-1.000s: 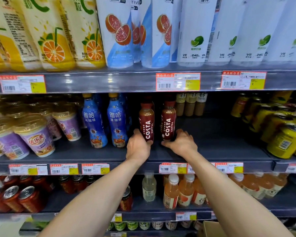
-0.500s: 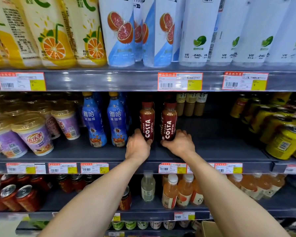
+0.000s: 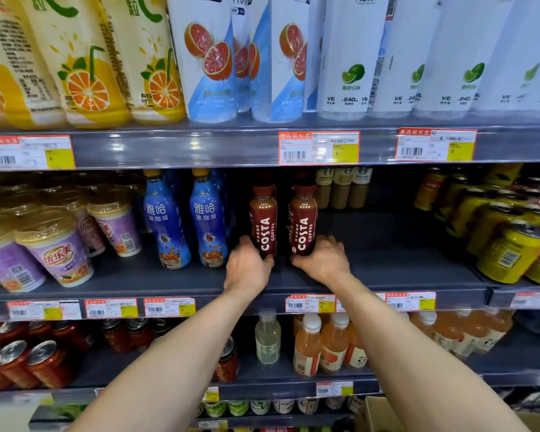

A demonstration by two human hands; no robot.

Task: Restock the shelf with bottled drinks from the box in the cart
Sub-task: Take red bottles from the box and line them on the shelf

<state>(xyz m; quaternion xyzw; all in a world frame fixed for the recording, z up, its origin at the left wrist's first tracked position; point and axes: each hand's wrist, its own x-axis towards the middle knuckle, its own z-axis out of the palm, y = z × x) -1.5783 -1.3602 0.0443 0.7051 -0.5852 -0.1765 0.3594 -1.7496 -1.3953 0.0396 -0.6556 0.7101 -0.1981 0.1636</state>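
Placement is the step in hand: the left hand (image 3: 247, 269) curls round the foot of the left coffee bottle (image 3: 264, 224) and the right hand (image 3: 323, 263) round the right coffee bottle (image 3: 303, 224), both upright on the middle shelf (image 3: 402, 260), the grip seemingly light, so next the fingers should release and go to the box (image 3: 384, 416).

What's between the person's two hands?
Two Costa coffee bottles stand side by side between the left hand and right hand, in the head view.

Left hand (image 3: 247, 271): bare arm outstretched, fingers curled round base of left Costa bottle (image 3: 264, 226).
Right hand (image 3: 323, 260): bare arm outstretched, thumb and fingers clasping base of right Costa bottle (image 3: 303, 226).
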